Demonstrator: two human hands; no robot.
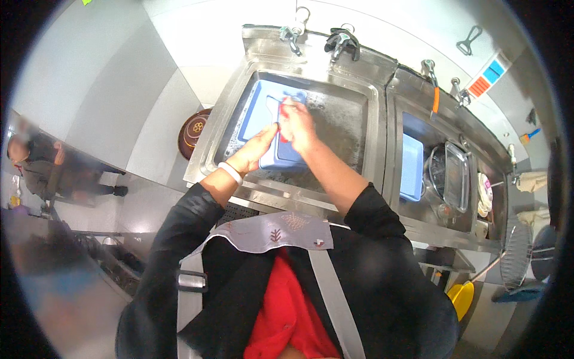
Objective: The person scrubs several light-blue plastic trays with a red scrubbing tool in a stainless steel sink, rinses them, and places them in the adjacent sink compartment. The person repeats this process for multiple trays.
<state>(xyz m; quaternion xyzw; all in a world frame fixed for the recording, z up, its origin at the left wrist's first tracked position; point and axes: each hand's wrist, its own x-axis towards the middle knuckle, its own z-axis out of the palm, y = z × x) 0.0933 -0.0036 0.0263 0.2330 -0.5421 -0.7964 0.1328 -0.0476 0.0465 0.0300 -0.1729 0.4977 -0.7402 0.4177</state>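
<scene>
Both of my hands are over a stainless steel sink basin [374,130] with sudsy water. My left hand [253,150], with a white band at the wrist, grips the near left side of a light blue plastic container [284,159]. My right hand [297,123] presses a red cloth or pad [284,134] against the top of that container. Another light blue container or lid [258,107] lies beside and beyond it in the basin. My right fingers partly hide the red item, so its exact kind cannot be told.
Taps [293,36] line the wall behind; black gloves [332,42] hang on one. The basin to the right holds a blue tray [411,168] and a clear container [456,179]. A brown round lidded object [193,134] sits left of the sink. Another person [49,172] is at far left.
</scene>
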